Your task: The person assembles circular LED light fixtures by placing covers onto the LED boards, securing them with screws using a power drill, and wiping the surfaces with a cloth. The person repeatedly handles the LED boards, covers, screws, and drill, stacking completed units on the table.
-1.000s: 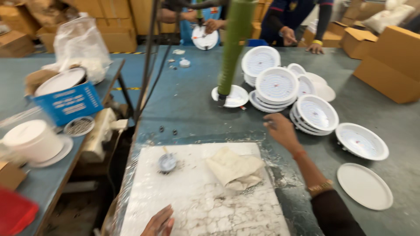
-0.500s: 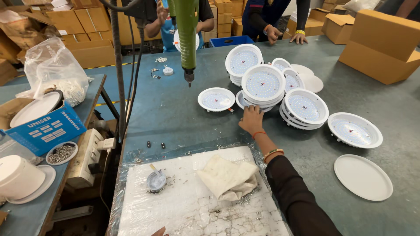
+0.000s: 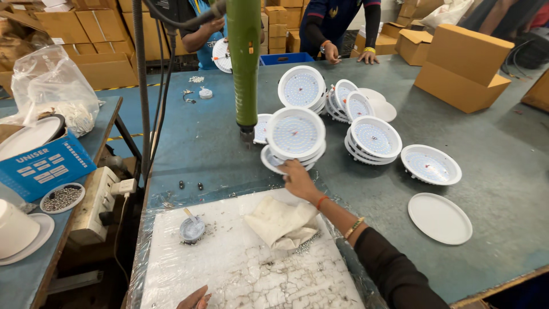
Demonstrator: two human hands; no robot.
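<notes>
Stack of round white light panels (image 3: pixel 294 140) on the blue-green table (image 3: pixel 503 171), my right hand (image 3: pixel 298 178) curled on its lower rim. I judge them light, stiff, scratch-prone: grip rims. Left hand (image 3: pixel 193 298) barely shows, pose unreadable. Crowded bench; green driver (image 3: pixel 244 63) hangs overhead.
</notes>
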